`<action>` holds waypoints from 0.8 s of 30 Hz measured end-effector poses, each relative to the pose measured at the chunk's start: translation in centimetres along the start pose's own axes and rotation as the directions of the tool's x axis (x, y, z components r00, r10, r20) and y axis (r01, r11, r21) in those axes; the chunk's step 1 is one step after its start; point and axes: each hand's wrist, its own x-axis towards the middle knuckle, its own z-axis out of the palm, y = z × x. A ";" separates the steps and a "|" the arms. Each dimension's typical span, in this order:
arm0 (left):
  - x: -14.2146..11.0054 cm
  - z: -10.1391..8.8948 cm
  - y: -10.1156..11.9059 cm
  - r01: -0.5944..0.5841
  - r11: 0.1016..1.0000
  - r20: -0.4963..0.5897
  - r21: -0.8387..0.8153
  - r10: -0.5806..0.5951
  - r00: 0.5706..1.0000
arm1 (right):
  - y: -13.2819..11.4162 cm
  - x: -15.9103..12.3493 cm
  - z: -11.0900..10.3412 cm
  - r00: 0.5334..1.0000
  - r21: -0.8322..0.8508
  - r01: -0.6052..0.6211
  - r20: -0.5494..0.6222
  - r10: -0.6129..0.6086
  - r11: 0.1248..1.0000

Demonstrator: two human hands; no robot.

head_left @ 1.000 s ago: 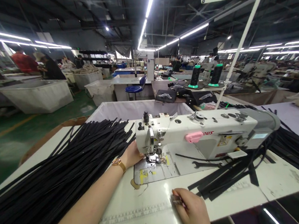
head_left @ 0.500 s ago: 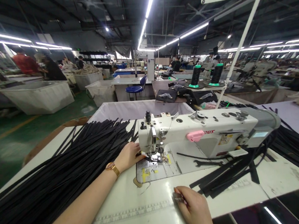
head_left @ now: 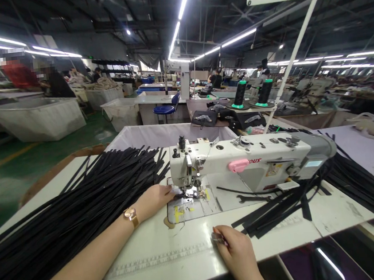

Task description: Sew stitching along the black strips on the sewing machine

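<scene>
My left hand [head_left: 156,197], a watch on its wrist, reaches in from the left to the presser foot of the white sewing machine [head_left: 243,163]; its fingertips lie at the needle plate [head_left: 194,206], partly hidden by the machine head. My right hand [head_left: 237,252] rests at the table's front edge, fingers pinched shut on a small shiny thing I cannot make out. A big heap of long black strips [head_left: 65,219] lies just left of my left arm.
Loose black strips [head_left: 275,213] and a wrench [head_left: 251,198] lie under the machine arm on the right. Behind the machine stands a white cloth bin [head_left: 169,135]. Two thread cones [head_left: 240,95] stand on a rack. Other people work at far tables [head_left: 26,76].
My left hand has slid from behind the machine head toward the front, to the presser foot. My right hand has stayed at the table edge. My view has shifted a little.
</scene>
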 end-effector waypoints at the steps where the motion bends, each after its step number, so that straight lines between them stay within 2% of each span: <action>1: -0.6 0.2 0.3 -0.012 1.000 0.017 0.014 0.012 1.000 | 0.0 0.0 0.0 1.000 0.000 0.001 0.001 -0.001 1.000; 5: -1.9 0.7 1.4 -0.048 0.998 0.018 0.046 0.047 0.999 | -0.1 -0.1 -0.1 1.000 0.002 0.006 0.007 -0.006 1.000; 12: -1.5 0.4 2.2 -0.048 0.998 0.009 0.039 0.048 0.999 | -0.1 -0.3 0.0 1.000 -0.018 -0.010 0.009 0.010 1.000; 14: -1.3 0.1 3.5 -0.038 0.994 0.055 0.104 0.032 0.998 | 0.0 -0.2 0.0 1.000 -0.014 -0.010 0.012 0.010 1.000; 18: -0.4 -0.4 7.5 0.042 0.979 0.136 0.201 -0.070 0.988 | 0.1 0.0 0.0 1.000 0.003 0.010 0.008 -0.010 1.000; 21: 0.4 -0.2 9.7 0.094 0.974 0.132 0.208 -0.123 0.984 | 0.1 0.1 -0.1 1.000 0.014 0.022 0.005 -0.022 1.000; 24: 0.6 0.3 10.2 0.144 0.972 0.094 0.187 -0.164 0.982 | 0.0 0.0 -0.1 1.000 0.011 0.010 0.000 -0.011 1.000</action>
